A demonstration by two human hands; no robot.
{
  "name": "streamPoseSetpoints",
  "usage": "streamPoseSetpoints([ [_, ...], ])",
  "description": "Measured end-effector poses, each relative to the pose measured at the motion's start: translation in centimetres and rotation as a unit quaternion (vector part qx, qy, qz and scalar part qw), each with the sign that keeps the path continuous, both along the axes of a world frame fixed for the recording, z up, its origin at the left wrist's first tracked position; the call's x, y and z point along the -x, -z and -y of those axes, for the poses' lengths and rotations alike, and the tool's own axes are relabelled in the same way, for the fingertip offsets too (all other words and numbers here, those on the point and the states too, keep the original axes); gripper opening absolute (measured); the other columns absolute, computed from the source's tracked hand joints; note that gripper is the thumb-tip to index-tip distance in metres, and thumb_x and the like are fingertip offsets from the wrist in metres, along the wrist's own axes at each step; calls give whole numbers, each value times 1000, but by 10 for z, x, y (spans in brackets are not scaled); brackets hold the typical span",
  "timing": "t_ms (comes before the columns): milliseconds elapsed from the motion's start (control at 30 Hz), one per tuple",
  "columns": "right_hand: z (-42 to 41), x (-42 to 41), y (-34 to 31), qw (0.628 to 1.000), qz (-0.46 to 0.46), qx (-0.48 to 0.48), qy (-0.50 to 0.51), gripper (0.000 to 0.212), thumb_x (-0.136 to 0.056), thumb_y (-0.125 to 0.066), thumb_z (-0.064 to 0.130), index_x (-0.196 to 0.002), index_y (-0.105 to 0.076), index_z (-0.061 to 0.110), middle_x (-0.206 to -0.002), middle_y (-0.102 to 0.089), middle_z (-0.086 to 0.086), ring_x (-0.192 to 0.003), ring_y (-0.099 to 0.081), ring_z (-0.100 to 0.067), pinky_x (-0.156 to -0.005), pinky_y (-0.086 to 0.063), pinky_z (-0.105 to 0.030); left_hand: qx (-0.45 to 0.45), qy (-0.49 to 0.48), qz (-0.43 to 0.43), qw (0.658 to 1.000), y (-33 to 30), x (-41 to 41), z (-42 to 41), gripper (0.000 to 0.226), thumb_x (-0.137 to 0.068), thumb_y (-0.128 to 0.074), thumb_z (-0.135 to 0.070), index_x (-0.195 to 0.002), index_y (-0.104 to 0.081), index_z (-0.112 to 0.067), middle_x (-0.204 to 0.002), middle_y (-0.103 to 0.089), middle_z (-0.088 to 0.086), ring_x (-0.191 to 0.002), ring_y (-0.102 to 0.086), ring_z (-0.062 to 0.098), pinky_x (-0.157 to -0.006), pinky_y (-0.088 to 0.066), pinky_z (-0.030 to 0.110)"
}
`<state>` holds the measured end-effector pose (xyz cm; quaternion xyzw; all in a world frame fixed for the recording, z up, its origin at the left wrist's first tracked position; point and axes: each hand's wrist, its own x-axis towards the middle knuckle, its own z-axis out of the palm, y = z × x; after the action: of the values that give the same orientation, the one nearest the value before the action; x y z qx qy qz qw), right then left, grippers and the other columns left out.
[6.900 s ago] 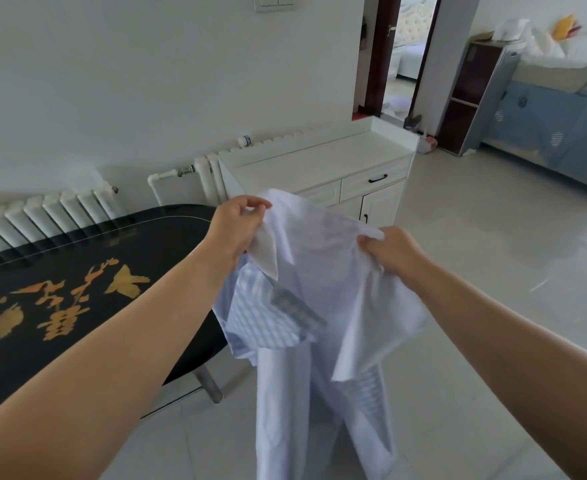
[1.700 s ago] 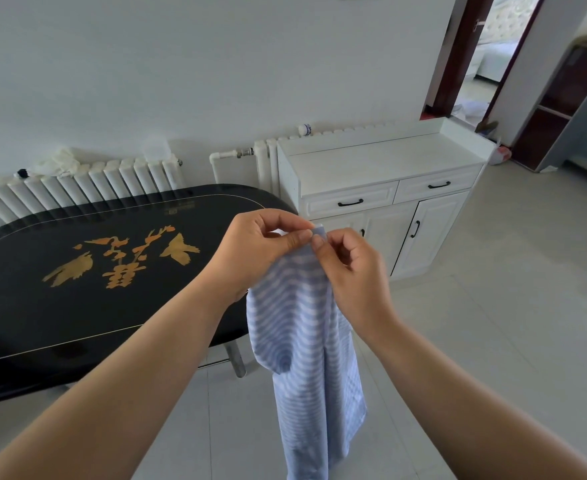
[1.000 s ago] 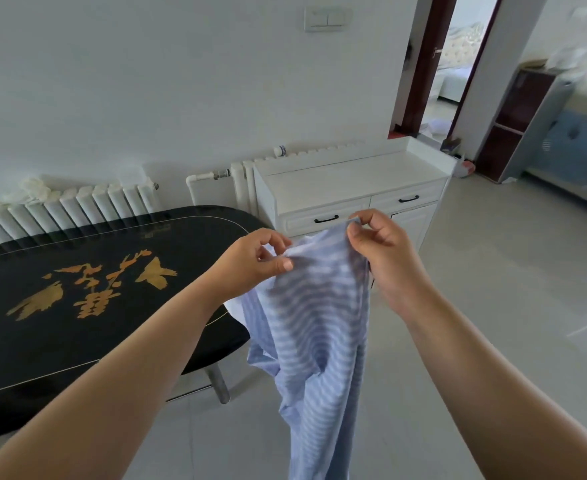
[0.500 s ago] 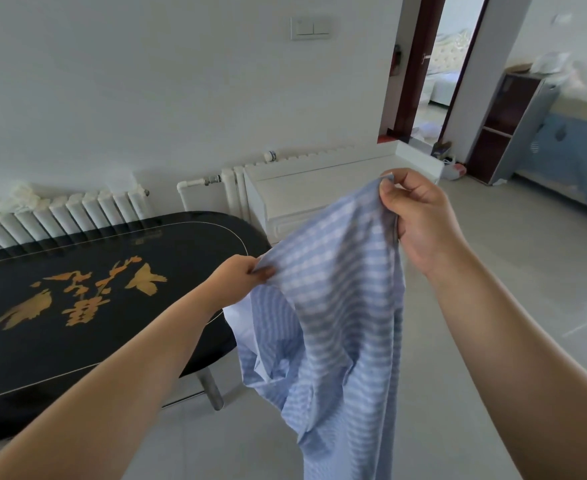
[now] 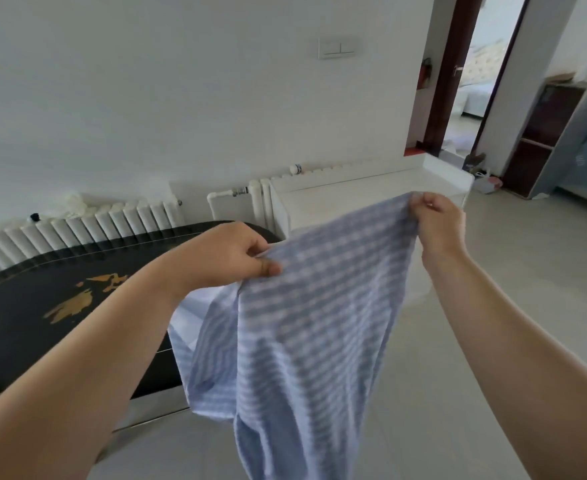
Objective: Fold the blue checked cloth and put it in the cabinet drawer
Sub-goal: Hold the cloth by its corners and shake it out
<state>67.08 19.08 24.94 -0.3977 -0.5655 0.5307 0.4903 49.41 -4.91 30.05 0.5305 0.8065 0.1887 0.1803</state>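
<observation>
The blue checked cloth (image 5: pixel 313 334) hangs in the air in front of me, spread between both hands and drooping below the frame's lower edge. My left hand (image 5: pixel 226 256) pinches its upper left edge over the end of the black table. My right hand (image 5: pixel 437 221) pinches the upper right corner, raised higher, in front of the white cabinet (image 5: pixel 364 199). The cloth hides the cabinet's drawers and doors; only its top shows.
A black oval table (image 5: pixel 25 317) with gold decoration stands at the left. White radiators (image 5: pixel 77 223) line the wall behind it. A doorway (image 5: pixel 472 81) and a dark shelf unit (image 5: pixel 541 140) are at the right. Pale tiled floor (image 5: pixel 527 258) stretches to the right.
My hands have drawn further apart, stretching the cloth's top edge wider. The right hand has moved right and the left hand has risen a little, so the cloth now covers the cabinet front.
</observation>
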Motion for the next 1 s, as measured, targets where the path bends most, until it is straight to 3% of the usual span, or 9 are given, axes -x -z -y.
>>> streamPoseSetpoints([
  [67, 2, -1, -15, 999, -44, -31, 6, 9, -92, -60, 21, -83, -62, 20, -71, -52, 11, -66, -46, -1, -66, -40, -16, 27, -14, 10, 999, 16, 6, 4, 50, -80, -66, -52, -79, -68, -2, -62, -51, 0, -57, -44, 9, -59, -35, 19],
  [133, 5, 1, -29, 996, -54, -70, 0, 11, -92, -60, 21, -81, -62, 21, -69, -51, 11, -62, -45, 1, -60, -39, -11, 57, -43, 23, 997, 33, 18, 10, 47, -83, -63, -54, -81, -72, -8, -70, -53, 5, -65, -49, 15, -68, -39, 27],
  [300, 16, 14, -40, 989, -65, -132, -35, 20, -91, -59, 17, -74, -58, 25, -64, -47, 10, -55, -40, 2, -58, -36, -11, 32, -140, -20, 989, 72, 30, 10, 26, -90, -54, -21, -80, -63, 0, -78, -59, 14, -68, -52, 19, -58, -37, 27],
  [500, 25, 29, -44, 986, -85, -138, -50, 19, -90, -60, 17, -74, -61, 27, -68, -53, 12, -67, -48, -2, -67, -43, -14, -11, -199, 28, 980, 120, 40, 9, 22, -93, -54, -19, -101, -69, -5, -94, -63, 2, -84, -58, 18, -75, -43, 29],
  [633, 25, 35, -53, 984, -63, -161, -51, 13, -90, -60, 19, -78, -63, 17, -70, -54, 11, -70, -49, -4, -66, -43, -12, -118, -299, 145, 936, 150, 37, 10, 35, -91, -60, -32, -85, -68, 1, -77, -60, 9, -70, -53, 22, -64, -43, 33],
  [700, 22, 37, -56, 984, -59, -163, -34, 14, -90, -60, 20, -76, -63, 18, -67, -52, 11, -67, -47, -3, -63, -41, -11, -192, -346, 215, 893, 156, 27, 9, 26, -90, -62, -33, -79, -72, -11, -73, -62, 8, -67, -53, 21, -62, -42, 32],
  [767, 18, 38, -53, 985, -52, -165, -11, 15, -89, -61, 21, -74, -61, 24, -63, -50, 11, -58, -44, 2, -60, -40, -11, -222, -357, 244, 874, 158, 19, 6, 22, -93, -58, -34, -82, -71, -19, -71, -61, 7, -64, -52, 20, -60, -41, 31],
  [867, 5, 30, -42, 989, -56, -132, 42, 12, -89, -61, 24, -91, -68, 14, -61, -50, 11, -54, -43, 1, -60, -40, -18, -232, -322, 229, 889, 142, 22, 2, 26, -98, -47, -32, -94, -67, -15, -80, -66, 4, -68, -59, 18, -63, -48, 28],
  [1000, -14, 7, -20, 992, -34, -89, 79, 27, -90, -60, 23, -105, -66, 1, -80, -63, 3, -71, -57, -7, -74, -47, -26, -231, -223, 60, 945, 88, 46, 6, 26, -100, -44, -29, -80, -55, -18, -66, -54, 0, -56, -47, 13, -52, -38, 23],
])
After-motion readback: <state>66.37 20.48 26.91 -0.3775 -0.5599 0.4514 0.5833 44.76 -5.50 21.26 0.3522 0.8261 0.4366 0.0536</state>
